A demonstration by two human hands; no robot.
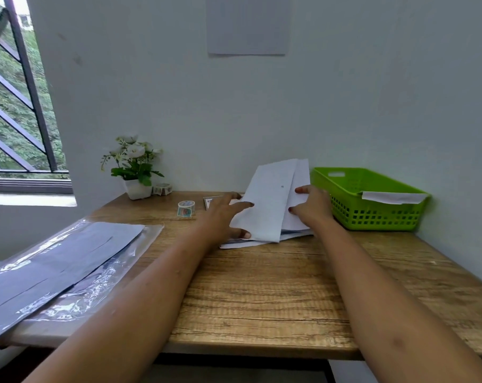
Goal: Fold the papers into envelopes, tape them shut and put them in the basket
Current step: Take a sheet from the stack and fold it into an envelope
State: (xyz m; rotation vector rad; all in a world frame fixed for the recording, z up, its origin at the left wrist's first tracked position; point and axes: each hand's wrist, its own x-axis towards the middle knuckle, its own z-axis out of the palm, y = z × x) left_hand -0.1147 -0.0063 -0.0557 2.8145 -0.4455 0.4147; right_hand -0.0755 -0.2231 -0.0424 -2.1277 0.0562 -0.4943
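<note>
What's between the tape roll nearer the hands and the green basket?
In the head view: a small card, the left hand, a folded white paper held up over more sheets, then the right hand.

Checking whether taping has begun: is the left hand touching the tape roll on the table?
Apart. The head view shows bare table between the tape roll and the left hand, which grips the folded paper.

pale plain wall (pixel 151 92) far and right, barred window (pixel 16 111) on the left, leafy green outside, soft daylight, wood-grain desk (pixel 262 299), sheet (pixel 246 26) stuck high up, little potted flowers (pixel 135 167) far left
</note>
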